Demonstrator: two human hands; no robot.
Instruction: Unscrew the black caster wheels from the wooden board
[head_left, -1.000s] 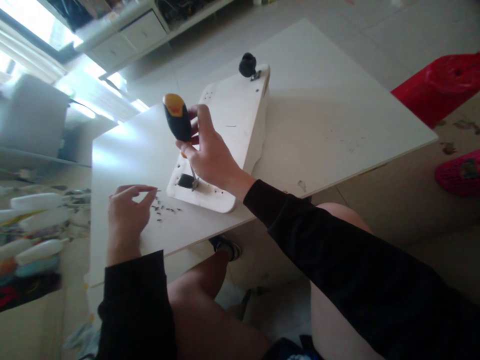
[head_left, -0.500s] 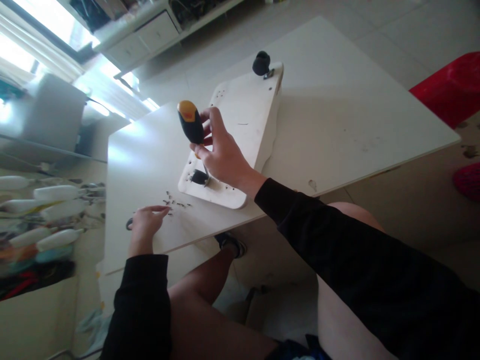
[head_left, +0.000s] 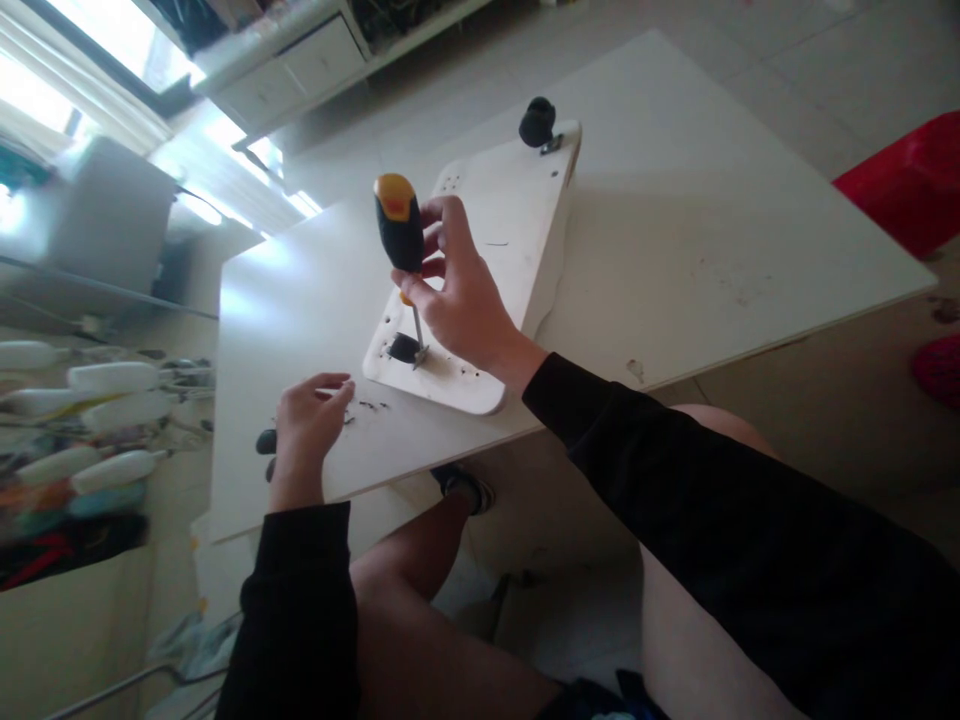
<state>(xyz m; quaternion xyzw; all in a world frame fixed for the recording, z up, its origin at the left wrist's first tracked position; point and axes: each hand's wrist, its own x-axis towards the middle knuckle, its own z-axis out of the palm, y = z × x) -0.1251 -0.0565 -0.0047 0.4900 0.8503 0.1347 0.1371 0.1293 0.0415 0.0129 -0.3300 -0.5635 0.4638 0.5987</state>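
My right hand (head_left: 474,300) is closed round the lower part of a yellow and black screwdriver (head_left: 400,228). Its metal shaft points down to the plate of a small black caster (head_left: 404,347) on the near end of a white board (head_left: 510,215). At the far end stands another black caster (head_left: 538,122). My left hand (head_left: 309,418) is held in a pinch over the table, left of the board, beside several small dark screws (head_left: 367,405). Whatever sits between its fingertips is too small to make out. Dark round parts (head_left: 265,441) show partly behind that hand.
The white table (head_left: 720,270) carries the board and has dark scuffs near its front edge. A red plastic object (head_left: 907,185) stands on the floor to the right. White bottles (head_left: 112,377) line the left side, and a drawer cabinet (head_left: 322,60) is at the back.
My left hand reached down to the screws, then lifted slightly with its fingertips pinched. The screwdriver stays at the near caster and now stands more upright. The whole view has shifted.
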